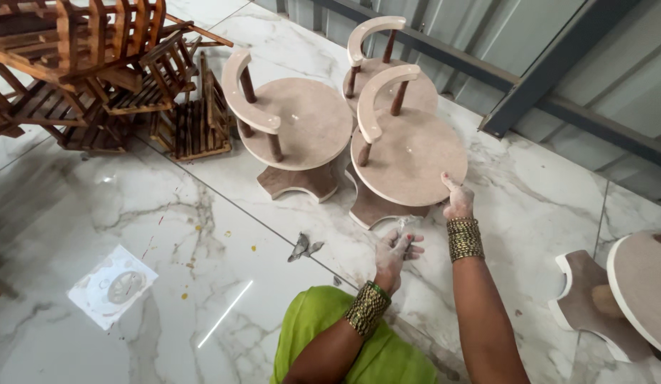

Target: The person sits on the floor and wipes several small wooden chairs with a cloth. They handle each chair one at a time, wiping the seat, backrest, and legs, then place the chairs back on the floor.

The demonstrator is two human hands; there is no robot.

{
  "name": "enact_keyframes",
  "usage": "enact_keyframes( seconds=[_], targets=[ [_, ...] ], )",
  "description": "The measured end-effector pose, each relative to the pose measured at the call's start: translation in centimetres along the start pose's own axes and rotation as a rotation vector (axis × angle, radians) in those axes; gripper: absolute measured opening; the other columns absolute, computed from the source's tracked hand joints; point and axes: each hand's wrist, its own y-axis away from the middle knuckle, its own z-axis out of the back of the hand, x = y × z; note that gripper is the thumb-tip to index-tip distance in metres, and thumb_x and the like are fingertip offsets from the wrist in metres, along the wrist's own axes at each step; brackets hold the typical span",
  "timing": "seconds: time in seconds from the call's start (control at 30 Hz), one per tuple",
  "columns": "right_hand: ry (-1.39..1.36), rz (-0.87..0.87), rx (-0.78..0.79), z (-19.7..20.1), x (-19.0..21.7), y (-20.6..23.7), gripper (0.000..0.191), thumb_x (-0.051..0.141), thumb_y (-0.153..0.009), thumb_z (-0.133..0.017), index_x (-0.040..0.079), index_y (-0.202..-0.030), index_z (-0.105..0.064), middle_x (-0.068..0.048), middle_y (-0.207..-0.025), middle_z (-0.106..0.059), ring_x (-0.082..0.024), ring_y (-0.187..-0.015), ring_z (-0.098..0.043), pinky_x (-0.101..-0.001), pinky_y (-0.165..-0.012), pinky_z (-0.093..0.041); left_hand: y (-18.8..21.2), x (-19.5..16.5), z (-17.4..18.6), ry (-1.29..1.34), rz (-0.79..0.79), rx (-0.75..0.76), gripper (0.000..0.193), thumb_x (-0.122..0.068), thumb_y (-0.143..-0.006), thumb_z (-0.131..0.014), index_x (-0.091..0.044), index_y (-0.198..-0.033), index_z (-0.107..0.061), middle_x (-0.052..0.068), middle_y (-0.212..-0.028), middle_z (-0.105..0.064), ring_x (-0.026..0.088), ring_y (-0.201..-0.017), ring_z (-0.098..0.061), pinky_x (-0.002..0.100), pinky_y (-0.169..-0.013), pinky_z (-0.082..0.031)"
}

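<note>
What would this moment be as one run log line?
right hand: touching rim of nearest round stool | left hand: holding small pale scrap, unclear | two more stools behind | marble floor

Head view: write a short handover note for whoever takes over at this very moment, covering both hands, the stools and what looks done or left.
Right hand: fingers on the near rim of the nearest round stool, which stands on the marble floor.
Left hand: just below that rim, dusty, holding a small pale scrap; what it is cannot be told.
Nearby: two more stools standing behind, another at the right edge, stacked wooden racks top left.
Done: three stools stand assembled, with backrests.
Left: cannot tell from the surface.
</note>
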Motion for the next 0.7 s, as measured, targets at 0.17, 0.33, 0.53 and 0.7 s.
enact_keyframes(
  seconds=[0.17, 0.33, 0.53, 0.7],
  targets=[
    [-0.082, -0.014, -0.081, 1.7, -0.5, 4.7, 0.048, 0.014, -0.090, -0.075, 0.002, -0.134, -0.060, -0.011, -0.127, -0.068, -0.030, -0.112, -0.068, -0.0523, -0.089, -0.057, -0.8, -1.3, 0.9, 0.031, -0.094, -0.075, 0.019, -0.011, -0.103, -0.058, 0.001, -0.115, -0.066, 0.012, -0.102, -0.077, 0.015, -0.072, -0.071, 0.026, -0.063, -0.057],
    [-0.150, 0.006, -0.257, 7.1, -1.7, 12.3, 0.051, 0.014, -0.093, -0.071, 0.006, -0.140, -0.054, -0.013, -0.130, -0.064, -0.036, -0.113, -0.067, -0.0615, -0.083, -0.058, 0.2, -2.4, -0.3, -0.072, -0.168, -0.082, 0.022, -0.011, -0.103, -0.060, 0.002, -0.117, -0.070, 0.008, -0.096, -0.078, 0.010, -0.069, -0.067, 0.024, -0.061, -0.055],
    [-0.137, 0.099, -0.287, 16.6, -4.9, 21.7, 0.046, 0.015, -0.098, -0.066, 0.009, -0.141, -0.052, -0.015, -0.123, -0.064, -0.032, -0.090, -0.068, -0.0469, -0.068, -0.058, 3.6, -3.4, -2.6, -0.357, -0.232, 0.090, 0.018, -0.012, -0.102, -0.062, 0.001, -0.109, -0.073, 0.006, -0.083, -0.074, 0.011, -0.065, -0.066, 0.027, -0.060, -0.055],
    [0.202, -0.235, -0.299, 22.6, -4.8, 26.3, 0.040, 0.026, -0.101, -0.065, -0.003, -0.129, -0.064, -0.025, -0.102, -0.077, -0.031, -0.076, -0.073, -0.0407, -0.064, -0.060, 7.2, -3.7, -4.3, -1.052, -0.579, 0.040, 0.013, -0.019, -0.094, -0.073, -0.011, -0.103, -0.077, 0.007, -0.090, -0.074, 0.022, -0.074, -0.068, 0.035, -0.068, -0.056]
  ],
)
